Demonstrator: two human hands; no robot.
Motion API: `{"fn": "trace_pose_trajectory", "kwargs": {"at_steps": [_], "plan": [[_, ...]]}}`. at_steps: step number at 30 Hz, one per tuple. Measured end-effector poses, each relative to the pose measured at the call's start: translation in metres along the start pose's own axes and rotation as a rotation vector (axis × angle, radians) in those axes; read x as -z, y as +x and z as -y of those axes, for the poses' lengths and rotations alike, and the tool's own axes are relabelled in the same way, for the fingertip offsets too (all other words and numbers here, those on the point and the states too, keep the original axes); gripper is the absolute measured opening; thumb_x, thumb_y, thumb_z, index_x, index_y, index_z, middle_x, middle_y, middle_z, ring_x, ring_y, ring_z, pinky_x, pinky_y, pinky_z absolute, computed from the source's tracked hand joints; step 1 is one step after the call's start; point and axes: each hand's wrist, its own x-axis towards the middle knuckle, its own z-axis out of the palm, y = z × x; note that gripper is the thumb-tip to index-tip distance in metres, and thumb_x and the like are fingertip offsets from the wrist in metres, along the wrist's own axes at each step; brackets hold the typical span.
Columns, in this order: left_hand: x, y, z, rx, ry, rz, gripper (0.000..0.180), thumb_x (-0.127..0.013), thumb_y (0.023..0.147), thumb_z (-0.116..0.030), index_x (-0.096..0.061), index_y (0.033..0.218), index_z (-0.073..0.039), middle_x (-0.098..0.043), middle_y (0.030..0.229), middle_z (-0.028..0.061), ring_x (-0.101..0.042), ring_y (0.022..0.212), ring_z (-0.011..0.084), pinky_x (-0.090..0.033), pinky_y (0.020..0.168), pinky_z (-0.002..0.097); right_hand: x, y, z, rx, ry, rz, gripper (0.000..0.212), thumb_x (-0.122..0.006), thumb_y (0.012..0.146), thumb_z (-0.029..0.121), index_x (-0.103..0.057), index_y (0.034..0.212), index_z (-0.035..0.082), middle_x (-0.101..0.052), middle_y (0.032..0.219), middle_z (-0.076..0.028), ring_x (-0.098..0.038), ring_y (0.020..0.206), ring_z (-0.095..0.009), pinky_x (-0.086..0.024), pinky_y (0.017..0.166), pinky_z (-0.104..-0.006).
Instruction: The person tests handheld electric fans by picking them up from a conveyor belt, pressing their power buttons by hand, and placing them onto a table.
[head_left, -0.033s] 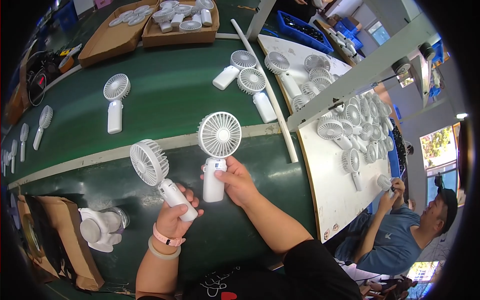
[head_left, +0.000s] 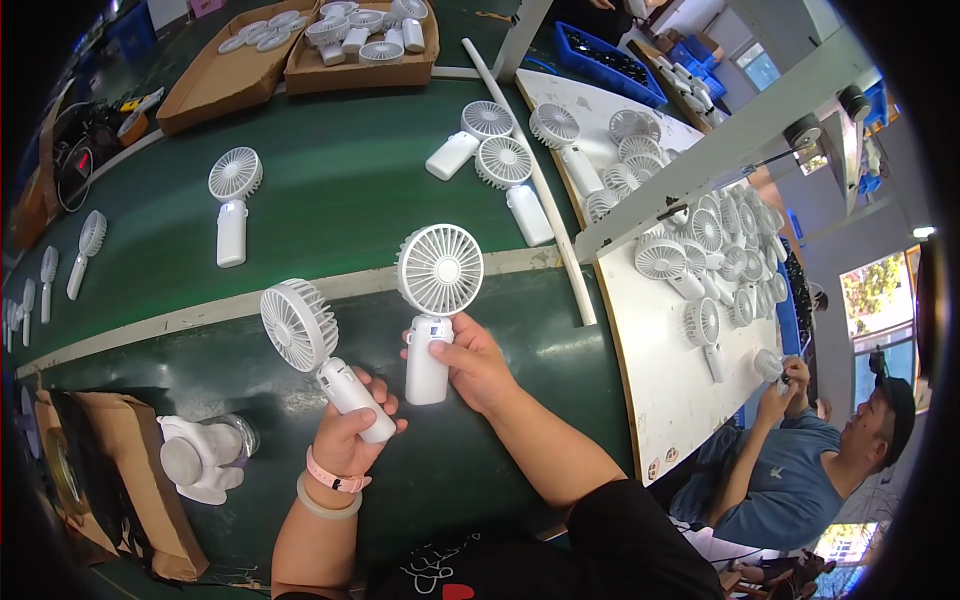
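My left hand [head_left: 350, 432] is closed round the white handle of a handheld fan [head_left: 298, 325], tilted with its round grille up and to the left. A pink watch strap and a pale bangle circle that wrist. Closed on the handle of a second white handheld fan [head_left: 440, 270] is my right hand [head_left: 472, 365], its thumb across the front. That fan is upright, its grille facing me. The two fans are close together but apart, above the dark green table [head_left: 530, 380].
Beyond a pale rail, more white fans [head_left: 236, 175] lie on a green belt [head_left: 340, 150]. Cardboard trays [head_left: 360, 76] of fans stand behind. Right of a white rod [head_left: 540, 200], a white table [head_left: 640, 370] bears many fans; a co-worker [head_left: 780, 470] handles one. A white lumpy container [head_left: 200, 460] stands left.
The single fan lying on the left part of the green belt has shifted very slightly to the right. Both hands and their fans have hardly moved.
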Motion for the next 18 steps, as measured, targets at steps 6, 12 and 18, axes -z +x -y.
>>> {"fn": "trace_pose_trajectory", "kwargs": {"at_steps": [6, 12, 18], "plan": [[0.0034, 0.0, 0.0017, -0.007, 0.033, 0.02, 0.041, -0.06, 0.073, -0.001, -0.042, 0.107, -0.012, -0.047, 0.093, 0.0048, -0.05, 0.087, 0.0193, -0.053, 0.073, 0.0401, 0.001, -0.0004, -0.0017, 0.041, -0.093, 0.038, 0.033, -0.057, 0.081, 0.006, -0.048, 0.112, 0.001, -0.059, 0.103, -0.015, -0.061, 0.091, -0.024, -0.048, 0.083, -0.0371], [0.0021, -0.0002, 0.0008, -0.004, 0.047, 0.008, 0.041, -0.06, 0.072, -0.001, -0.042, 0.107, -0.013, -0.047, 0.093, 0.0044, -0.05, 0.087, 0.019, -0.053, 0.073, 0.0399, -0.0005, -0.0008, 0.0011, -0.005, -0.032, 0.02, 0.032, -0.057, 0.08, 0.006, -0.049, 0.111, 0.001, -0.06, 0.103, -0.016, -0.061, 0.09, -0.023, -0.049, 0.082, -0.0368], [0.0029, 0.0002, 0.0009, -0.011, 0.036, 0.024, 0.041, -0.06, 0.072, -0.001, -0.042, 0.107, -0.013, -0.047, 0.093, 0.0046, -0.05, 0.087, 0.019, -0.053, 0.072, 0.0391, 0.002, 0.0007, -0.001, 0.001, -0.066, 0.056, 0.033, -0.058, 0.08, 0.006, -0.049, 0.111, 0.001, -0.06, 0.103, -0.016, -0.061, 0.091, -0.023, -0.048, 0.083, -0.037]]}}
